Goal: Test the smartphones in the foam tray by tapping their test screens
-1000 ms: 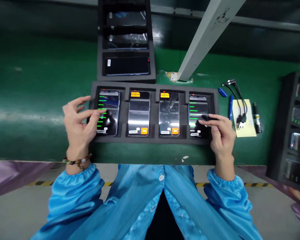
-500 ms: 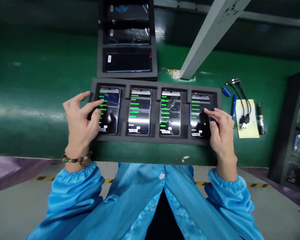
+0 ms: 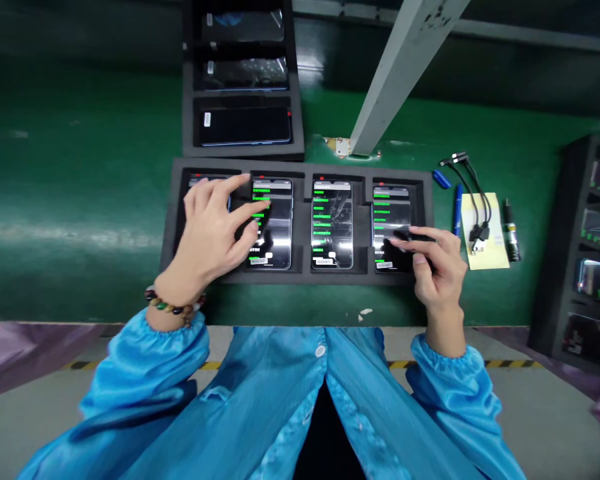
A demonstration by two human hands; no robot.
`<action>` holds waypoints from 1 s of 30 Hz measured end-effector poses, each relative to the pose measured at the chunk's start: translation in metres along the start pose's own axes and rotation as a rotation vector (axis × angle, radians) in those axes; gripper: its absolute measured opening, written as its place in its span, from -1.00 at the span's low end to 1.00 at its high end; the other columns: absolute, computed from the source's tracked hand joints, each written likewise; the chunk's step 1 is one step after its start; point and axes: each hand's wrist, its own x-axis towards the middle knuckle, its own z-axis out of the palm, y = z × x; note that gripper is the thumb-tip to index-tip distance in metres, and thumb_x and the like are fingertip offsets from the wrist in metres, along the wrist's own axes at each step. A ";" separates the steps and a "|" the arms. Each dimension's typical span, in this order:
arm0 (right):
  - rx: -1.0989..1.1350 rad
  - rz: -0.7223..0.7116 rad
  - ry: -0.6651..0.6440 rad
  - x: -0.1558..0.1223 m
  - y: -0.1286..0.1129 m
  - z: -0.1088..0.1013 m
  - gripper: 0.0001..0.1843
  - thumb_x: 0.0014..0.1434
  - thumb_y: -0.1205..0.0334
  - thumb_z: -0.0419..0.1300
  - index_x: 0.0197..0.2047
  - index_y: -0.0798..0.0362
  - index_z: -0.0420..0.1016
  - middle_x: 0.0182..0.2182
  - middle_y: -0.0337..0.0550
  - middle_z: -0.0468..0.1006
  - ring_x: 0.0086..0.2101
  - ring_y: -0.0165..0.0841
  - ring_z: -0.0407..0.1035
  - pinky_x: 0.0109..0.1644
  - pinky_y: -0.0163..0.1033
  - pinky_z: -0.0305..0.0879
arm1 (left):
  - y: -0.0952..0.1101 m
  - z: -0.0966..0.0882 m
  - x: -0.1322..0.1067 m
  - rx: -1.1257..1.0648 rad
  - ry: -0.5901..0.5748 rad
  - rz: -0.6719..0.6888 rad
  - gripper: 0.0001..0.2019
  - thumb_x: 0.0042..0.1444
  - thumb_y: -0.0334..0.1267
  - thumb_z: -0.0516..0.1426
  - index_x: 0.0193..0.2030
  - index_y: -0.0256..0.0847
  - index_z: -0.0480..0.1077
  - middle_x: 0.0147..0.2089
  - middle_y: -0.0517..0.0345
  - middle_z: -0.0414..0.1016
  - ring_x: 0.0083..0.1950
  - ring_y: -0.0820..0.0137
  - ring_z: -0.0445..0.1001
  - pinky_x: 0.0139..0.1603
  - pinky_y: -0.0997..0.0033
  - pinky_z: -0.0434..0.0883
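A black foam tray (image 3: pixel 300 278) lies across the green bench and holds a row of phones with lit screens of green text. My left hand (image 3: pixel 215 230) reaches over the leftmost phone, which it mostly hides. Its fingers are spread and a fingertip rests on the second phone (image 3: pixel 273 223). The third phone (image 3: pixel 332 223) is untouched. My right hand (image 3: pixel 437 263) sits at the tray's right end, fingers stretched, with fingertips on the rightmost phone (image 3: pixel 391 223). Neither hand grips anything.
A second foam tray (image 3: pixel 243 80) with dark phones stands behind. A grey metal post (image 3: pixel 395 73) rises at the back. Short cables (image 3: pixel 473 200), a yellow note pad (image 3: pixel 490 257), a blue pen (image 3: pixel 457 210) and a small bottle (image 3: pixel 511 233) lie right. Another phone rack (image 3: pixel 587 247) stands far right.
My left hand has moved right from the leftmost phone to the second one. My right hand stays on the rightmost phone. The two middle screens changed from orange marks to green lists.
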 end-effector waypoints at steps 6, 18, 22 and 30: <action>0.004 0.020 -0.001 -0.001 0.001 0.000 -0.58 0.48 -0.04 0.07 -0.03 -0.15 0.78 -0.01 -0.05 0.76 0.17 0.02 0.60 0.33 0.33 0.42 | 0.049 0.024 0.029 -0.085 -0.201 0.221 -0.59 0.40 -0.14 0.10 0.27 0.17 0.64 0.64 0.15 0.28 0.57 -0.07 0.28 0.65 -0.42 0.11; 0.013 0.009 -0.025 -0.003 0.006 -0.001 -0.61 0.46 0.02 0.09 -0.06 -0.15 0.78 0.06 -0.05 0.74 0.17 0.01 0.58 0.35 0.37 0.42 | 0.054 0.035 0.039 -0.046 -0.143 0.123 -0.57 0.44 -0.16 0.08 0.33 0.17 0.60 0.63 0.17 0.27 0.56 -0.05 0.28 0.71 -0.44 -0.02; -0.010 -0.019 -0.015 0.000 -0.004 0.000 -0.62 0.45 0.03 0.10 -0.08 -0.15 0.78 0.07 -0.07 0.74 0.14 0.00 0.59 0.37 0.37 0.38 | 0.054 0.027 0.039 -0.084 -0.107 0.097 -0.57 0.45 -0.12 0.08 0.36 0.24 0.55 0.63 0.23 0.27 0.59 0.00 0.25 0.74 -0.38 -0.07; 0.040 -0.201 -0.280 0.015 -0.064 0.026 -0.64 0.43 0.22 0.11 0.11 -0.15 0.69 0.12 -0.12 0.75 0.25 -0.04 0.55 0.38 0.26 0.35 | 0.016 -0.019 -0.011 -0.073 0.107 -0.116 -0.56 0.49 0.08 0.02 0.35 0.20 0.54 0.60 0.16 0.31 0.59 -0.06 0.27 0.72 -0.36 -0.04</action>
